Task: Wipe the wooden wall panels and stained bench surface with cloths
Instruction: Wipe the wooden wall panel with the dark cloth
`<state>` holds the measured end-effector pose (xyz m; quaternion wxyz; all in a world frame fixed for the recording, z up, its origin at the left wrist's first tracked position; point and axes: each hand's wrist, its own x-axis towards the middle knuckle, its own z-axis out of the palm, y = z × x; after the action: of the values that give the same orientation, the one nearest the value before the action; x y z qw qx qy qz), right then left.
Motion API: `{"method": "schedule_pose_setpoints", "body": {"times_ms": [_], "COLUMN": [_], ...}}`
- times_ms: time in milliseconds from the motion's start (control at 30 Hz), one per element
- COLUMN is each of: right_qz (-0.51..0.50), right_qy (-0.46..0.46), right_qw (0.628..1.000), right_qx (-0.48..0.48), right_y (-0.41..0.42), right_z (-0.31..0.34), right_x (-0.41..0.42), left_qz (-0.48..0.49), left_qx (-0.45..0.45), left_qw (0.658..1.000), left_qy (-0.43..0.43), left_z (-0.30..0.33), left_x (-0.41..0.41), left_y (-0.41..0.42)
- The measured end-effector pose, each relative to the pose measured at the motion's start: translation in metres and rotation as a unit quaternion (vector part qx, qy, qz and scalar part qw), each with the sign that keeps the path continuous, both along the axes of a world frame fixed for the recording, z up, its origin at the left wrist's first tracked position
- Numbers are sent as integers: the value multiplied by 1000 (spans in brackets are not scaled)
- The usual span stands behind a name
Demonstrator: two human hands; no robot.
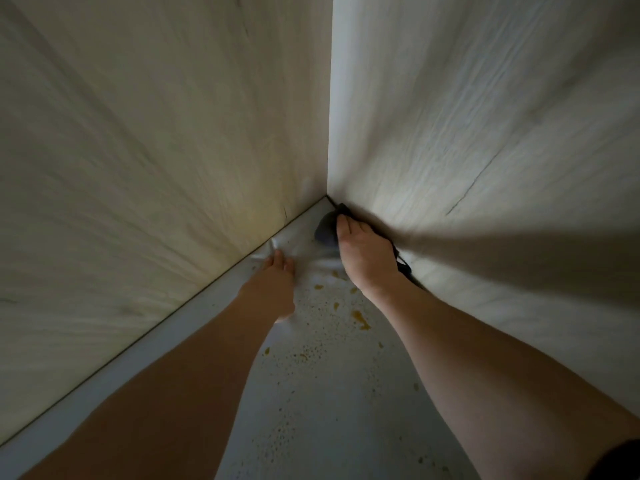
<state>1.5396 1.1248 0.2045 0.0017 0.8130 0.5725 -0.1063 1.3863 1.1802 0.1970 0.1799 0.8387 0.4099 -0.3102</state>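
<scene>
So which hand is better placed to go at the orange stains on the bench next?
Probably the right hand. It holds a dark cloth in the corner, and the orange stains lie just beneath its wrist. The left hand presses a white cloth by the left wall panel.

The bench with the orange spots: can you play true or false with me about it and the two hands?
1. The orange stains lie on the bench. True.
2. The right hand holds a dark cloth. True.
3. The left hand is lifted in the air. False: it presses on a white cloth on the bench.
4. The dark cloth is far from the corner. False: it sits right by where the wall panels meet.
</scene>
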Motion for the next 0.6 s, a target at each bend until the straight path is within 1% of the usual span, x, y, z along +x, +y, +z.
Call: {"method": "schedule_pose_setpoints", "body": {"times_ms": [100, 167, 333, 400, 600], "right_qz": [18, 12, 14, 21, -49], "right_qy": [0, -3, -5, -20, -29], "right_qw": [1000, 1000, 1000, 999, 998], "right_qx": [3, -9, -22, -14, -21], "right_y": [-19, -31, -75, -96, -156], "right_z": [-3, -4, -7, -8, 4], "right_x": [4, 7, 15, 20, 27], "left_qz": [9, 12, 2, -6, 5], "left_qx": [6, 12, 28, 35, 38], "left_qw": [1000, 1000, 1000, 999, 999], "left_qy": [-7, -6, 10, 13, 31], "left_z": [-1, -1, -1, 0, 21], "left_x": [-1, 0, 0, 1, 7], "left_y": [-2, -2, 0, 1, -6]}}
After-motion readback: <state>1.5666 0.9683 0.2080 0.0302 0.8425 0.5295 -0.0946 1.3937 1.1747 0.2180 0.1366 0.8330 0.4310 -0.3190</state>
